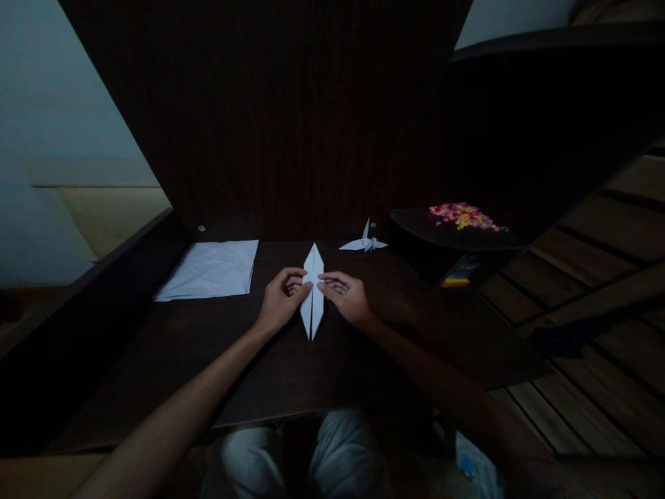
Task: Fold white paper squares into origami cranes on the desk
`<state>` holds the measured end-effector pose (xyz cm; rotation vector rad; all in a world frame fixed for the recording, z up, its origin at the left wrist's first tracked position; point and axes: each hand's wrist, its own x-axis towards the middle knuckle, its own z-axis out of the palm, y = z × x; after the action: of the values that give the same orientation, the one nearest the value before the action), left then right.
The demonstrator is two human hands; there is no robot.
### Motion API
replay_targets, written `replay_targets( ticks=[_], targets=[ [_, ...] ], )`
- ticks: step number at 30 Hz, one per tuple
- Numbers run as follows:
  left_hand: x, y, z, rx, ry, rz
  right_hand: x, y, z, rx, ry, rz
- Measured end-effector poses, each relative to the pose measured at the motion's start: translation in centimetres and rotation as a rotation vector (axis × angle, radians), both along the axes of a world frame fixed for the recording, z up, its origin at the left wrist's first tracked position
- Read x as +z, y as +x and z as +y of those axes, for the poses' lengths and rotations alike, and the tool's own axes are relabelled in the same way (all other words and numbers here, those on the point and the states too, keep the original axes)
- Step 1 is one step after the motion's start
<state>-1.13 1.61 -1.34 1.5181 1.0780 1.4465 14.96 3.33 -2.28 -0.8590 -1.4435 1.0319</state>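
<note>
Between my two hands is a piece of folded white paper (313, 305), a long diamond shape with a slit running down its lower half. My left hand (283, 296) pinches its left edge, thumb on top and fingers curled at the side. On the opposite edge, my right hand (347, 296) grips it in the same way. The paper's upper point aims away from me, just above the dark desk (270, 381). A finished white paper crane (366, 242) sits beyond my right hand, apart from it.
A stack of white paper sheets (213, 269) lies at the left, by the desk's raised side panel (98, 277). On a small shelf (467, 241) at the right is a heap of pink, red and yellow bits (465, 215). A tall dark panel (291, 118) stands behind the desk.
</note>
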Motion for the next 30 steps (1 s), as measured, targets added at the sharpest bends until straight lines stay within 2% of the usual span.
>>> replay_targets(
  ticks=[4, 15, 20, 25, 30],
  targets=[
    [-0.1, 0.2, -0.1, 0.055, -0.030, -0.035, 0.1, -0.1, -0.1, -0.023, 0.005, -0.008],
    [0.6, 0.4, -0.7, 0.178, 0.076, 0.087, 0.5, -0.4, -0.9, -0.148, 0.115, -0.027],
    [0.8, 0.6, -0.9, 0.189, 0.120, 0.116, 0.5, -0.5, -1.0, -0.180, 0.156, -0.060],
    [0.8, 0.9, -1.4, 0.214, 0.227, 0.218, 0.6, -0.6, -1.3, -0.230, 0.209, -0.079],
    [0.9, 1.0, -1.8, 0.200, 0.251, 0.294, 1.2, -0.5, -1.9, -0.212, 0.342, -0.141]
  ],
)
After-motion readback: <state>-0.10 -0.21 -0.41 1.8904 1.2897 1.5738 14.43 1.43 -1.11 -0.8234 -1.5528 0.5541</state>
